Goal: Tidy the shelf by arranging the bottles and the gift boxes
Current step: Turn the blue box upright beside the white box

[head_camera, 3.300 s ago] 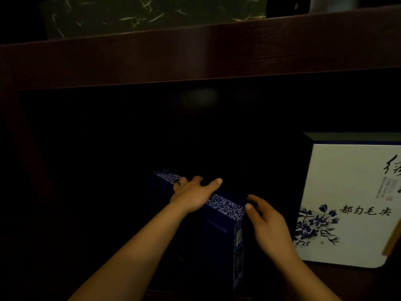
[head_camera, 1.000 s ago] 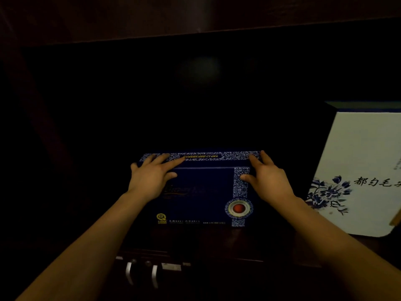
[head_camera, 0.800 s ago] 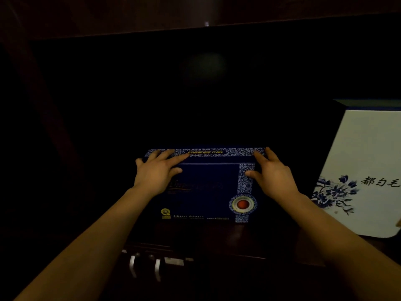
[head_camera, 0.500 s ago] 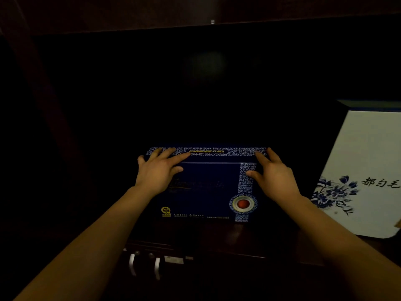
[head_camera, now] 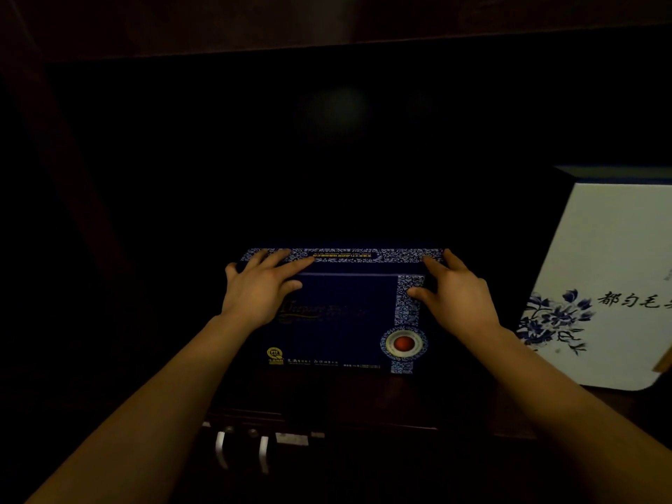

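A dark blue gift box (head_camera: 345, 314) with a blue-and-white patterned band and a red round seal stands upright on the dark wooden shelf (head_camera: 363, 391), its front facing me. My left hand (head_camera: 260, 292) grips its upper left corner, fingers over the top edge. At the upper right corner my right hand (head_camera: 454, 296) holds it the same way. A white gift box (head_camera: 618, 278) with blue flowers and black characters stands to the right, apart from the blue one. No bottles are in sight.
The shelf compartment behind the boxes is dark and deep. A dark wooden upright (head_camera: 69, 198) bounds it on the left and a wooden board (head_camera: 327, 23) runs across the top. Two white handles (head_camera: 242, 449) show below the shelf's front edge.
3.3 s ago the blue box stood with its narrow end towards me; it has been turned front-on. Over the last second it has barely moved and both hands keep their grip.
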